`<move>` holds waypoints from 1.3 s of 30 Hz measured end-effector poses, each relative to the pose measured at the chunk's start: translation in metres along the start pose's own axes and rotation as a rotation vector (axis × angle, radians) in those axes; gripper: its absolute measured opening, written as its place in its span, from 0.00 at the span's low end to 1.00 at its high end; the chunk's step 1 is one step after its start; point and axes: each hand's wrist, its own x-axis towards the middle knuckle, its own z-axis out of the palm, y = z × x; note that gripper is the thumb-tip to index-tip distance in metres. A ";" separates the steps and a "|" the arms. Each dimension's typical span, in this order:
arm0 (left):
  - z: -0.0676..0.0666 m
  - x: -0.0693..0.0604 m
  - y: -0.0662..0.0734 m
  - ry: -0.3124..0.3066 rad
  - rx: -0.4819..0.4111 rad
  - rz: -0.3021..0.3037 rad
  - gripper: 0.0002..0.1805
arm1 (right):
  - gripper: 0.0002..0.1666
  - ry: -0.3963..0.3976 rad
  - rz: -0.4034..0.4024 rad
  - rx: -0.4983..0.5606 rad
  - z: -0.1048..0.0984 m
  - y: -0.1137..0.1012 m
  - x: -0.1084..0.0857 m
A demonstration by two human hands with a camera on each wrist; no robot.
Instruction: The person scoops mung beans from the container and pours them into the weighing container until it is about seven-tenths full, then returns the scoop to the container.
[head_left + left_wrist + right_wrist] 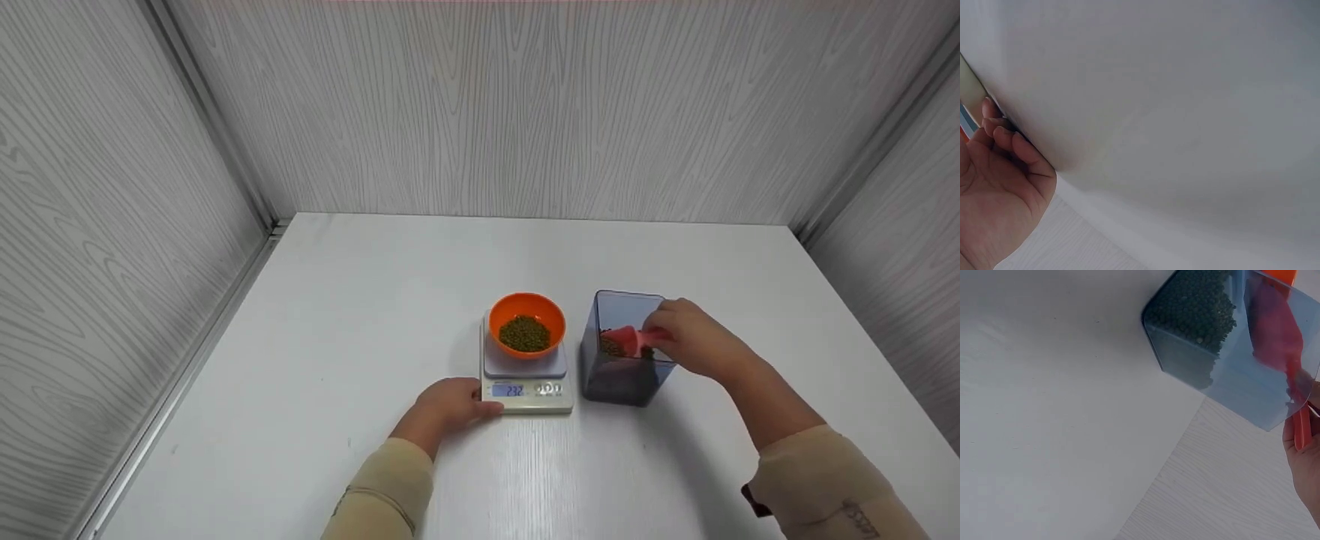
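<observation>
An orange bowl with small green beans in it stands on a digital kitchen scale, whose display appears to read 232. At the scale's front left corner my left hand holds its edge, thumb at the front; the left wrist view shows the left hand with curled fingers. My right hand grips a red scoop by its handle, inside a clear bluish container. Through the container's wall, the right wrist view shows the scoop and beans.
The white table holds the scale and the container side by side, with a narrow gap between them. Grey wood-grain panels stand at the back and both sides.
</observation>
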 end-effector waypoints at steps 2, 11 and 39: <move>0.000 0.000 0.000 0.000 -0.004 -0.006 0.19 | 0.06 0.002 0.002 0.022 -0.001 0.002 -0.002; 0.000 0.000 0.000 -0.002 -0.012 -0.003 0.19 | 0.07 0.045 0.070 0.148 -0.002 0.012 -0.016; 0.001 0.002 -0.002 0.003 0.004 0.008 0.20 | 0.08 0.207 0.177 0.337 0.009 0.033 -0.046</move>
